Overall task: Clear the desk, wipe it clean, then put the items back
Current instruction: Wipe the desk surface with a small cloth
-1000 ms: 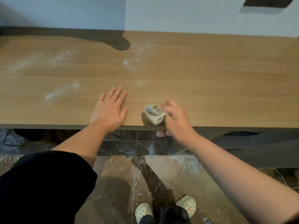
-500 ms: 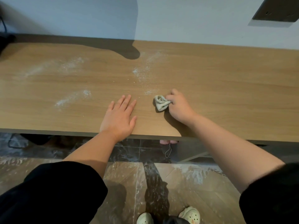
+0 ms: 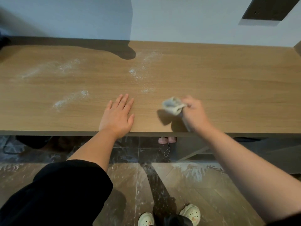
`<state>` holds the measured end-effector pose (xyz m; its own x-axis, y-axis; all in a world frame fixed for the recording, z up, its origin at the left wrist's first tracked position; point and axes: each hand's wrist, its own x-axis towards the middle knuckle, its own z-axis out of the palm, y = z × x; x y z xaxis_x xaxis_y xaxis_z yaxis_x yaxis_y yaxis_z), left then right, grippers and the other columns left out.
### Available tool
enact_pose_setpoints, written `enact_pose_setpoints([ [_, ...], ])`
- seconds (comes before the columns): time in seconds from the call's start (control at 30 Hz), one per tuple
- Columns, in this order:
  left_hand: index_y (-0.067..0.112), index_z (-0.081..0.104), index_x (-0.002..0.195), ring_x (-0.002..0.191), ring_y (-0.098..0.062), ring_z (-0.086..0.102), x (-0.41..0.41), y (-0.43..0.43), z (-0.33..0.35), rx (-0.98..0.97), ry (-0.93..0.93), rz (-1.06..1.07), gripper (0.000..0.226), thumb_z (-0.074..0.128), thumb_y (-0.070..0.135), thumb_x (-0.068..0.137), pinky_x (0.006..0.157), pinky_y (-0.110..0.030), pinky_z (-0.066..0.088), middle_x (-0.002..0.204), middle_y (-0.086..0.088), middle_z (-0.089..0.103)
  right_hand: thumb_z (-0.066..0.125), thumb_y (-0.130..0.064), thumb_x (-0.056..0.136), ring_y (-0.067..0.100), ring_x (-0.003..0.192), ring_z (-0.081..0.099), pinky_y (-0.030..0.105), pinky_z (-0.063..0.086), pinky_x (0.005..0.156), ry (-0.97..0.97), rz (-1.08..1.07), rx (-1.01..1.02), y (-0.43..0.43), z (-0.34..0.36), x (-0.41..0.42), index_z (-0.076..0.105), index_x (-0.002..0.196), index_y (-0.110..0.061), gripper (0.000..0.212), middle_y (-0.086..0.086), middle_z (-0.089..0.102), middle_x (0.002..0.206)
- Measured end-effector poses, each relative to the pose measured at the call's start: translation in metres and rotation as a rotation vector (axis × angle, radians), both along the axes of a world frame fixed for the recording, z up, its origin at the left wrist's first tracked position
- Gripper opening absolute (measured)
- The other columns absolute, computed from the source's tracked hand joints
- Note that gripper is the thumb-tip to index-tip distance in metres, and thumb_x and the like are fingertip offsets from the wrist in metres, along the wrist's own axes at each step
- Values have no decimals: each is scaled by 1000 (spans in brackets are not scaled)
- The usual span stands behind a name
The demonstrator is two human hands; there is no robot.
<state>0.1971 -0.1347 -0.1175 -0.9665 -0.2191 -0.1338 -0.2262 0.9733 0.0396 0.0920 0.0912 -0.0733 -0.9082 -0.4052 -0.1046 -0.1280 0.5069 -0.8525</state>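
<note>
The wooden desk (image 3: 228, 88) spans the view, with white powder smears (image 3: 138, 72) at its middle and left (image 3: 71, 97). My left hand (image 3: 118, 117) lies flat on the desk near the front edge, fingers straight. My right hand (image 3: 194, 114) grips a small crumpled grey-white cloth (image 3: 172, 106), held just above the desk near the front edge, to the right of my left hand. The cloth casts a shadow on the wood below it.
A white wall runs behind the desk, with a dark shelf (image 3: 268, 10) at the upper right. Below the front edge lie a dusty tiled floor (image 3: 187, 185), pink slippers (image 3: 167, 139) under the desk, and my feet in pale clogs (image 3: 189, 213).
My right hand has lifted the cloth off the desk and drawn it back toward the front edge. My left hand has stayed flat in place.
</note>
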Motion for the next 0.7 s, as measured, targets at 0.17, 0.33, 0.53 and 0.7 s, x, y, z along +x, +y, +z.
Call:
enact_pose_setpoints([
  [0.17,23,1,156,151,-17,-8,1,-1,0,-6,1,0,61,17,43,101,123,-41,1,164,0,-6,40,5,87,32,109,45,31,37,85,268,-60,468,14,-24,-33,63,106,0,30,13,45,109],
  [0.33,23,0,156,151,-16,-8,0,0,0,-11,0,-6,62,16,44,100,123,-41,1,164,0,-6,52,-8,93,22,99,48,26,46,74,417,230,406,-5,-30,47,59,127,-12,34,5,50,111],
  [0.53,24,-2,156,151,-17,-8,0,0,-1,-25,-10,-3,63,13,46,99,123,-42,2,164,0,-8,42,2,94,19,86,50,29,45,70,131,224,34,-7,-5,58,66,100,-3,25,0,51,97],
  [0.7,24,0,156,151,-16,-7,0,0,-1,-13,2,-2,62,14,45,99,123,-41,2,164,1,-6,40,1,88,26,98,43,31,34,77,336,-198,464,11,-8,-27,62,101,0,27,10,44,101],
])
